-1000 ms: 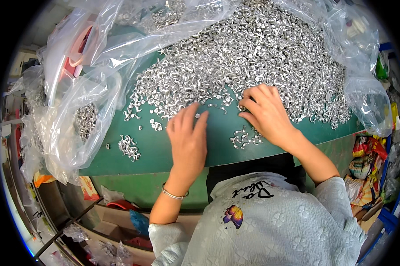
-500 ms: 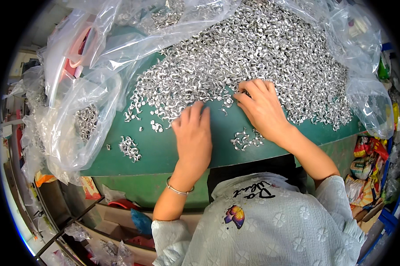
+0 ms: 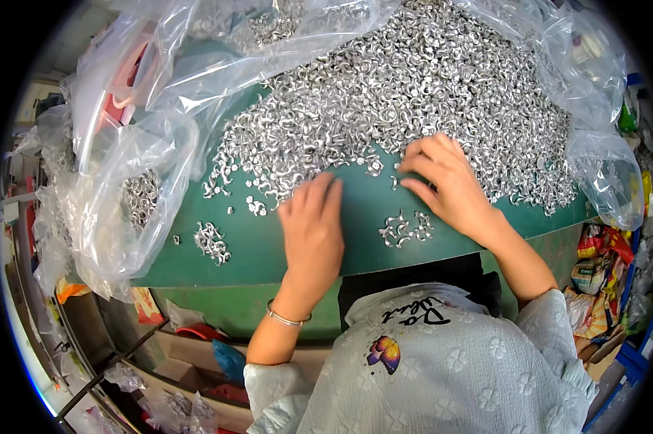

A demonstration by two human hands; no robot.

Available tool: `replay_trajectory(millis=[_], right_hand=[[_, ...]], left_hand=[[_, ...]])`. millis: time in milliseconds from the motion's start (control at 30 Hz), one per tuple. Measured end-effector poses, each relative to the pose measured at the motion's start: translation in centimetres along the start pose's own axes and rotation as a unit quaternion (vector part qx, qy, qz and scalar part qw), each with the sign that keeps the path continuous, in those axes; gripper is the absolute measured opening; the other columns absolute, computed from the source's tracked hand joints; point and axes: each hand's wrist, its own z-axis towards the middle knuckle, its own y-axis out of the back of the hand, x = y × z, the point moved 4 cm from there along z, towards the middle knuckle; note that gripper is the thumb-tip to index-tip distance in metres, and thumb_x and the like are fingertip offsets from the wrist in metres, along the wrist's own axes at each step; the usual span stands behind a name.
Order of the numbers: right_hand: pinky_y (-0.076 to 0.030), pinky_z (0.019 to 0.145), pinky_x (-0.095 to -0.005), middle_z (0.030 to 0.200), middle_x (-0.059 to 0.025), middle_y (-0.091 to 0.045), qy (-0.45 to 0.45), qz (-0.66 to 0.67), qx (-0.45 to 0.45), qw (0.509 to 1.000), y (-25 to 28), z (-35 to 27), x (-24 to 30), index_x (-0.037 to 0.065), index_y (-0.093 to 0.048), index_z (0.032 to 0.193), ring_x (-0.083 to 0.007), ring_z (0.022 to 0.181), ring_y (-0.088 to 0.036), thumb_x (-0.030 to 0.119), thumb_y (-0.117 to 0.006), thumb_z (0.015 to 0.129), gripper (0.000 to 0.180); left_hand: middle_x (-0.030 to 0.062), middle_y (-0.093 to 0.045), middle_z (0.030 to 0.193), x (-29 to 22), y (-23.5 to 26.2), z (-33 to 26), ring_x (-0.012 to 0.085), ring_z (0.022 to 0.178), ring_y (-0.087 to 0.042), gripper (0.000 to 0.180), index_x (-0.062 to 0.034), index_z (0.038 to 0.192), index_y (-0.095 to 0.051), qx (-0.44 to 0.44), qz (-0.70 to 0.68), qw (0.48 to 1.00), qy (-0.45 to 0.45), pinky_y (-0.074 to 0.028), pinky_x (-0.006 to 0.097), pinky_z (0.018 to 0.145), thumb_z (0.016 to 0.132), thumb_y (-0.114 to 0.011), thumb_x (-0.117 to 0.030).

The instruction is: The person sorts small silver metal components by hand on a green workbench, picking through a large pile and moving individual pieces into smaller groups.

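Note:
A large heap of small, curved, silvery metal pieces (image 3: 413,87) covers the far part of the green tabletop (image 3: 269,264). My left hand (image 3: 312,228) is palm down at the heap's near edge, its slightly blurred fingers stretched forward and a little apart. To the right, my right hand (image 3: 453,188) rests with its fingertips over the edge of the heap, thumb apart from the fingers, nothing visible between them. One loose metal piece (image 3: 394,182) lies just left of its thumb. Nearer me sits a small cluster of pieces (image 3: 406,228), and another small pile (image 3: 211,242) lies at the left.
Clear plastic bags (image 3: 142,217) bulge along the table's left side, one with metal pieces inside. More clear plastic (image 3: 605,166) drapes over the right corner. Below the table at left is a compartmented bin (image 3: 189,365). Colourful packages (image 3: 590,275) are stacked on the right.
My right hand has shifted right and slightly toward me, its thumb spreading from the fingers. A loose piece shows beside it. The near cluster has gained spread; my left hand has barely moved.

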Motion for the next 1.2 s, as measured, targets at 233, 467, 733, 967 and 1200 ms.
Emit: replay_trajectory(millis=[233, 467, 733, 967, 1200], right_hand=[[-0.039, 0.079, -0.0366, 0.098, -0.0073, -0.057, 0.03, -0.01, 0.004, 0.999, -1.4, 1.0, 1.0, 0.004, -0.064, 0.099, -0.0266, 0.093, -0.053, 0.005, -0.07, 0.077, 0.023], [-0.039, 0.08, -0.0363, 0.097, -0.0048, -0.057, -0.003, -0.004, -0.046, 0.999, 0.0, 0.9, 0.6, 0.006, -0.066, 0.095, -0.0244, 0.094, -0.052, 0.006, -0.07, 0.077, 0.018], [-0.038, 0.081, -0.0361, 0.099, -0.0042, -0.056, -0.028, -0.018, -0.038, 0.999, 0.5, 0.1, -0.2, 0.006, -0.066, 0.092, -0.0246, 0.095, -0.051, 0.007, -0.069, 0.076, 0.016], [-0.038, 0.077, -0.0344, 0.093, -0.0051, -0.055, 0.044, -0.057, 0.051, 0.996, -1.3, -0.4, 0.9, 0.005, -0.063, 0.086, -0.0226, 0.092, -0.05, 0.005, -0.061, 0.078, 0.008], [-0.038, 0.079, -0.0361, 0.088, -0.0041, -0.055, 0.01, 0.018, -0.008, 1.0, -0.6, 1.7, -0.1, 0.006, -0.064, 0.084, -0.0233, 0.091, -0.05, 0.01, -0.069, 0.078, 0.009]], left_hand=[[0.0082, -0.055, 0.118, -2.0, -2.2, 1.3, 0.0258, 0.106, -0.052, 0.033, -0.0022, 0.117, -0.06, 0.071, -0.036, 0.996, -0.033, -0.037, 0.039, 0.086, 0.084, -0.061, -0.001], [0.0107, -0.054, 0.115, -2.1, -1.6, 1.2, 0.0274, 0.102, -0.053, 0.032, -0.0003, 0.114, -0.06, 0.053, -0.072, 0.996, -0.007, -0.039, 0.039, 0.084, 0.082, -0.061, 0.002], [0.0147, -0.053, 0.117, -2.8, -2.1, -0.7, 0.0323, 0.105, -0.052, 0.038, 0.0048, 0.119, -0.054, 0.155, -0.285, 0.945, 0.034, -0.043, 0.041, 0.088, 0.081, -0.055, 0.012], [0.0173, -0.05, 0.123, -3.5, -2.2, 0.3, 0.0341, 0.11, -0.049, 0.051, 0.0061, 0.119, -0.054, 0.107, -0.182, 0.976, -0.046, -0.042, 0.04, 0.087, 0.068, -0.052, 0.014], [0.0153, -0.053, 0.12, -1.6, -1.7, 0.7, 0.0334, 0.11, -0.051, 0.039, -0.0006, 0.119, -0.058, 0.047, -0.151, 0.987, 0.019, -0.04, 0.041, 0.091, 0.081, -0.055, 0.008]])
